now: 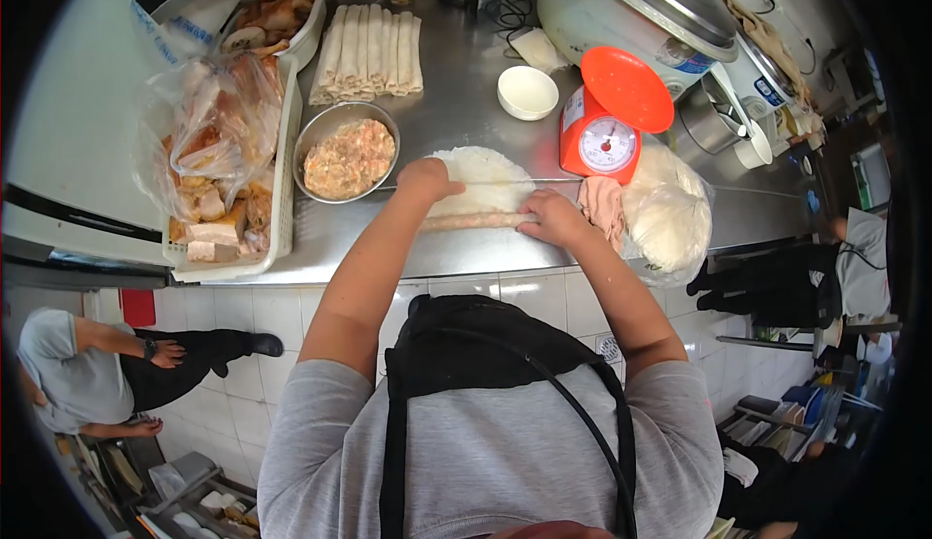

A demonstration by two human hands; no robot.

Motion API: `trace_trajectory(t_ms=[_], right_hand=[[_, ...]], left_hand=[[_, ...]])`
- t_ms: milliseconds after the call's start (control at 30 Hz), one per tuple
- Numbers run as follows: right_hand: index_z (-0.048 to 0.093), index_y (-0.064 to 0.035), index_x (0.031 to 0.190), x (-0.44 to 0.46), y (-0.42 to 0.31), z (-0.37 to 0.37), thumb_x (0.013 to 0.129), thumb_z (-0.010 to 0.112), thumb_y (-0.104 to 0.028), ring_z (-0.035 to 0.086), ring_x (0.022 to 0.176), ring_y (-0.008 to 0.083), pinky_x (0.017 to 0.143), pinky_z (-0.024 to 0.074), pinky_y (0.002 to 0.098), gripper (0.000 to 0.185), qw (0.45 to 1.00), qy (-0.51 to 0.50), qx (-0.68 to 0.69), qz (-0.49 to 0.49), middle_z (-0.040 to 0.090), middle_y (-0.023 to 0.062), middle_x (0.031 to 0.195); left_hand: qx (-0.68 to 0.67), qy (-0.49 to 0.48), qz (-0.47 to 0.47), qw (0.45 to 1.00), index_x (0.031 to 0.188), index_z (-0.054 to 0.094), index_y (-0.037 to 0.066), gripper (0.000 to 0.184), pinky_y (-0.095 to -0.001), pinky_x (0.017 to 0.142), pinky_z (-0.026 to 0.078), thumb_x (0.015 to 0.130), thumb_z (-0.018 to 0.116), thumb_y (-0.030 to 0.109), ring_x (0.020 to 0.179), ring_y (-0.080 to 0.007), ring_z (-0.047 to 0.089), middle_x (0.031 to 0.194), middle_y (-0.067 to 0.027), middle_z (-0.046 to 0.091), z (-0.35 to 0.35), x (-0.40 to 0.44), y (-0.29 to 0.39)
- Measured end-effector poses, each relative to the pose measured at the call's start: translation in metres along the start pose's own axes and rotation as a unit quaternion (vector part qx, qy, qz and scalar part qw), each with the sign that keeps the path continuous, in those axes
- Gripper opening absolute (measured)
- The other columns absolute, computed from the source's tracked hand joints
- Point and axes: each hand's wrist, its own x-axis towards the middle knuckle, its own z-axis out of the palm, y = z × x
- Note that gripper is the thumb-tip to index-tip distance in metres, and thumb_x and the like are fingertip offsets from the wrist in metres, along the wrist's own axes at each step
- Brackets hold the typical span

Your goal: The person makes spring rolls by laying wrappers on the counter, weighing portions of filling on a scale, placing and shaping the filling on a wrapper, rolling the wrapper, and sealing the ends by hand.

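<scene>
A thin round white wrapper [485,172] lies on the steel counter, with a long pinkish roll of meat filling [474,220] along its near edge. Whether the wrapper covers the filling, I cannot tell. My left hand [429,180] is at the wrapper's left edge, its fingers bent together on the sheet. At the roll's right end, my right hand [549,217] has its fingers closed on it. A metal bowl of minced filling [349,158] stands left of my left hand. Behind it are several finished pale rolls [367,51], stacked side by side.
Right of my hands stand a red kitchen scale [602,141], a pink cloth [602,211] and a plastic bag of wrappers [667,211]. A white bowl [527,92] sits farther back. A basket of cooked meat [286,165] is at left. Other people [83,369] stand nearby.
</scene>
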Motion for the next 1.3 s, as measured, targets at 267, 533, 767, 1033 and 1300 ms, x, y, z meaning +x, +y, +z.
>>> trace_trajectory(t_ms=[267, 533, 767, 1033, 1300], right_hand=[[0.061, -0.005, 0.083, 0.009, -0.034, 0.001, 0.063, 0.072, -0.022, 0.054, 0.089, 0.0293, 0.079, 0.0439, 0.0376, 0.029, 0.999, 0.03, 0.029, 0.0, 0.059, 0.0122, 0.087], [0.06, -0.0042, 0.084, 0.018, -0.041, 0.004, 0.064, 0.073, -0.023, 0.055, 0.084, 0.0299, 0.074, 0.045, 0.0371, 0.03, 0.998, 0.052, -0.004, -0.025, 0.059, 0.012, 0.085], [0.062, -0.0066, 0.082, 0.03, -0.049, 0.037, 0.063, 0.073, -0.024, 0.055, 0.086, 0.0287, 0.077, 0.0447, 0.037, 0.028, 0.996, 0.077, 0.043, -0.03, 0.058, 0.0105, 0.085], [0.062, -0.0076, 0.083, 0.047, -0.075, 0.046, 0.065, 0.069, -0.02, 0.053, 0.086, 0.0279, 0.078, 0.0431, 0.0368, 0.023, 0.996, 0.065, 0.015, -0.06, 0.057, 0.0095, 0.084], [0.062, -0.0105, 0.092, -0.005, -0.032, 0.026, 0.067, 0.069, -0.021, 0.052, 0.09, 0.0257, 0.08, 0.0396, 0.0371, 0.028, 0.987, 0.156, -0.023, -0.012, 0.056, 0.006, 0.09]], left_hand=[[0.002, -0.001, -0.019, 1.0, 0.111, 0.057, 0.003, 0.064, -0.0363, 0.086, 0.045, 0.073, 0.06, 0.054, 0.108, -0.0251, 0.053, 0.116, -0.0129, 0.056, 0.0, -0.005, 0.002], [-0.013, 0.05, -0.001, 0.999, 0.105, 0.059, 0.001, 0.052, -0.0366, 0.087, 0.045, 0.077, 0.06, 0.044, 0.105, -0.0273, 0.055, 0.113, -0.0149, 0.057, 0.009, -0.005, -0.004], [-0.09, 0.133, 0.216, 0.963, 0.096, 0.06, 0.006, 0.029, -0.04, 0.082, 0.042, 0.071, 0.064, 0.019, 0.093, -0.0305, 0.052, 0.094, -0.012, 0.057, 0.039, -0.066, -0.016], [-0.114, 0.273, 0.207, 0.933, 0.091, 0.062, 0.01, 0.027, -0.0385, 0.079, 0.041, 0.065, 0.068, 0.012, 0.089, -0.0282, 0.051, 0.09, -0.008, 0.055, 0.074, -0.073, -0.025], [-0.114, 0.334, 0.192, 0.916, 0.095, 0.06, 0.009, 0.033, -0.039, 0.077, 0.041, 0.064, 0.07, 0.014, 0.088, -0.0273, 0.051, 0.092, -0.0065, 0.055, 0.083, -0.084, -0.056]])
